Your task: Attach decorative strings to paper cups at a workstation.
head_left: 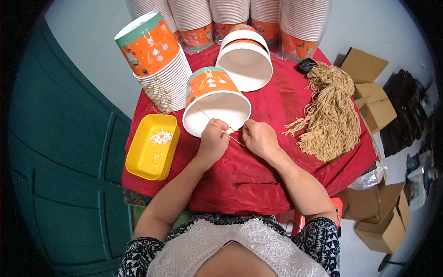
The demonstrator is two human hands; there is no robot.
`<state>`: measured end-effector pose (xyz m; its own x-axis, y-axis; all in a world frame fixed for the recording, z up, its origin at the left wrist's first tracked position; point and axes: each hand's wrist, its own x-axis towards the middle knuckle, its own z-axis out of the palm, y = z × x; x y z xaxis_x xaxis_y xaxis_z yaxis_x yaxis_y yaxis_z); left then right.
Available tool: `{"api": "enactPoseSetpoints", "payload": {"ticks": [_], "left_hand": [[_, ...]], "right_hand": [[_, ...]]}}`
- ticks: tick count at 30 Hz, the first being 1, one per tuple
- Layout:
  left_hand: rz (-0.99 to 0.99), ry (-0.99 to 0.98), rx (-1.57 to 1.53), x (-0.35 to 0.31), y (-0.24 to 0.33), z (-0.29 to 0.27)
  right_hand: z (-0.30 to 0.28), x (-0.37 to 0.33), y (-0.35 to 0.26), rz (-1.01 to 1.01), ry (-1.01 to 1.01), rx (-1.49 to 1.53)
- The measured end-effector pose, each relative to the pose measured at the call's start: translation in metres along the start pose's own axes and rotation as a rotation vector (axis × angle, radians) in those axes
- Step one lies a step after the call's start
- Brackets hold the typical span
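A paper bucket (211,83), orange with a green base and white inside, lies on its side with its mouth toward me. At its lower rim, my left hand (214,140) and my right hand (259,137) are closed on a thin tan cord (237,140). The cord runs between my fingers in a loop. A small white piece (230,131) shows at the rim between the hands; I cannot make out its details. To the left stands a yellow tub (143,162) holding small white beads (161,137).
Nested buckets (159,60) lean at the left, with tan cords hanging from their rims. More buckets (244,69) lie behind mine, and wrapped stacks (196,32) line the back. Tan cords (330,115) heap at the right of the red-covered table (277,101). Cardboard boxes (383,217) stand beyond.
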<state>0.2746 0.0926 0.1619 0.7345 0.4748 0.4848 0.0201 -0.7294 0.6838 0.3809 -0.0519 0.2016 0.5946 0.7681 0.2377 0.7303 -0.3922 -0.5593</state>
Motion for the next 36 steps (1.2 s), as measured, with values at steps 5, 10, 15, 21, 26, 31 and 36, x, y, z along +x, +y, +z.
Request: {"api": "enactPoseSetpoints", "payload": {"ticks": [5,10,15,21,26,31,36], "left_hand": [[-0.048,-0.125,-0.022,-0.001,0.018,-0.008],[-0.141,-0.159,0.04,0.0,0.031,-0.006],[-0.024,-0.078,0.071,-0.001,0.019,-0.001],[-0.006,-0.057,0.05,0.001,0.024,-0.002],[0.029,-0.093,0.086,0.003,0.026,-0.003],[0.061,-0.11,0.177,0.003,0.02,-0.008],[0.108,-0.099,0.129,0.002,0.01,-0.009]], "right_hand": [[0.001,-0.001,0.005,-0.009,0.002,0.021],[0.005,-0.001,0.004,-0.011,0.005,0.046],[0.005,-0.002,0.0,-0.042,0.009,0.082],[0.004,0.0,0.002,-0.044,0.001,0.039],[0.004,0.0,0.001,-0.02,-0.021,0.001],[-0.003,0.001,0.003,-0.016,0.066,-0.122],[-0.008,0.005,0.009,0.014,0.013,-0.041]]}}
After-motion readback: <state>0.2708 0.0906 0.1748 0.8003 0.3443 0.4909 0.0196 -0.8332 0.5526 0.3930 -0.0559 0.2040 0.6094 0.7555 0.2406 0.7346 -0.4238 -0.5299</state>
